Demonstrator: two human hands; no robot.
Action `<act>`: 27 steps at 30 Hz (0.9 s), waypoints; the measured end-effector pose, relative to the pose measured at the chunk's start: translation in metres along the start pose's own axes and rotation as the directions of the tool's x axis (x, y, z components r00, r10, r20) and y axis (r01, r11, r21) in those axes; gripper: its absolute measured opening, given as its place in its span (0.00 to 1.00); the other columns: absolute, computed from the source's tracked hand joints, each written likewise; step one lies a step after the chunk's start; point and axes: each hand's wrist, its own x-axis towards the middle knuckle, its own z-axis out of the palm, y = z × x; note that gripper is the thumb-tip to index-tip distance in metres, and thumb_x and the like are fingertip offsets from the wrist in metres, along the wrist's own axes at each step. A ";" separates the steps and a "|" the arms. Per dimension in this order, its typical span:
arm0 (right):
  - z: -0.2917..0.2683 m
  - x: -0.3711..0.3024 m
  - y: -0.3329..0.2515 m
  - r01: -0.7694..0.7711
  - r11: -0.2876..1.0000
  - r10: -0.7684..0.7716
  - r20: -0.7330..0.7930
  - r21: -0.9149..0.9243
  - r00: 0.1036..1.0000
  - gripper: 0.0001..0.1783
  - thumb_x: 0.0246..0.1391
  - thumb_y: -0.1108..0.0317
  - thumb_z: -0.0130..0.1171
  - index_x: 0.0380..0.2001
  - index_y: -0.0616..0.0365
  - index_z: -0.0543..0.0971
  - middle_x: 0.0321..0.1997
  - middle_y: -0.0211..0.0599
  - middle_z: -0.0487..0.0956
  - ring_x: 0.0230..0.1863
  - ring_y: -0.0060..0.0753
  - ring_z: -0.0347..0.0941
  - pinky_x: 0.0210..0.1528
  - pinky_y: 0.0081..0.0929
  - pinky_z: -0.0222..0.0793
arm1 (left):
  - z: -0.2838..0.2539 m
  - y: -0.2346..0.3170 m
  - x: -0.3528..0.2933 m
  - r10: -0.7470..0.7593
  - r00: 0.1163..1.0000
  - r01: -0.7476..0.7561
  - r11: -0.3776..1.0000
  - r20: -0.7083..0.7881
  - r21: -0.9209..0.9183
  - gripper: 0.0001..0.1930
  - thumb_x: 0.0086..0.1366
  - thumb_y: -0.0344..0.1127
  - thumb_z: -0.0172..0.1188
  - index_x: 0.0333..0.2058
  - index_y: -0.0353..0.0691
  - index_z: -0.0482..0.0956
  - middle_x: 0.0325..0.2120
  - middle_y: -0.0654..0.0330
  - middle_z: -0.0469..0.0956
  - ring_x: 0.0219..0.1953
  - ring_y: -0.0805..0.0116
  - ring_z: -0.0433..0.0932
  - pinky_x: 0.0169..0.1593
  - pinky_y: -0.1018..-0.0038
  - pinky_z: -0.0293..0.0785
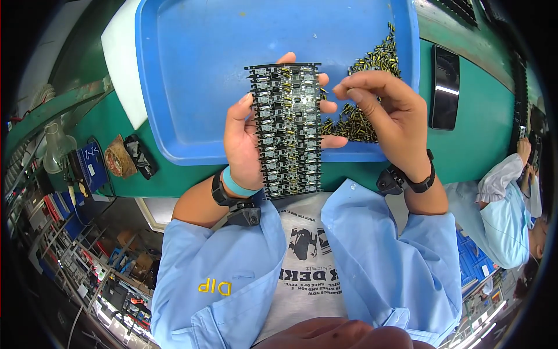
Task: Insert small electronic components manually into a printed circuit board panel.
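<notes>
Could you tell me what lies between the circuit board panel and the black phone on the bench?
In the head view, the right hand and a pile of small components lie between the panel and phone.

Two bare hands are in view: one left hand (244, 142) and one right hand (386, 116). There is one long black circuit board panel (288, 131), made up of many small repeated sections too fine to count. One blue plastic tray (192, 64) lies on one green work surface (476, 134). One loose heap of small dark and gold components (372, 64) sits in the tray, far too many to count. One black phone (445, 87) lies beside the tray. Each wrist carries one black strap, two in all, and the left wrist has one light blue band (235, 185) as well. One other person (511, 215) is partly visible at the right edge.
</notes>
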 end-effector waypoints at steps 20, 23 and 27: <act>0.007 -0.003 -0.006 -0.098 0.939 0.103 0.002 0.328 0.995 0.09 0.65 0.82 0.63 0.47 0.69 0.83 0.46 0.42 0.86 0.50 0.33 0.84 0.53 0.28 0.80 | 0.014 -0.003 0.001 -0.062 0.997 0.069 0.984 -0.050 0.166 0.38 0.76 0.54 0.40 0.80 0.50 0.43 0.71 0.44 0.64 0.67 0.45 0.73 0.63 0.25 0.71; 0.012 -0.003 -0.005 -0.114 0.952 0.135 -0.056 0.283 0.989 0.08 0.64 0.80 0.66 0.45 0.68 0.85 0.44 0.37 0.86 0.41 0.20 0.79 0.40 0.18 0.83 | 0.015 -0.004 -0.001 -0.070 0.996 0.077 0.987 -0.054 0.138 0.39 0.76 0.53 0.39 0.80 0.49 0.42 0.71 0.45 0.65 0.67 0.45 0.73 0.63 0.25 0.71; 0.006 -0.002 0.003 0.028 0.992 -0.022 -0.047 0.127 0.999 0.08 0.60 0.81 0.69 0.43 0.65 0.87 0.44 0.38 0.86 0.41 0.25 0.79 0.41 0.22 0.79 | 0.018 -0.005 -0.001 -0.079 0.995 0.087 0.986 -0.058 0.142 0.39 0.76 0.53 0.39 0.80 0.48 0.41 0.70 0.46 0.66 0.66 0.44 0.73 0.63 0.23 0.70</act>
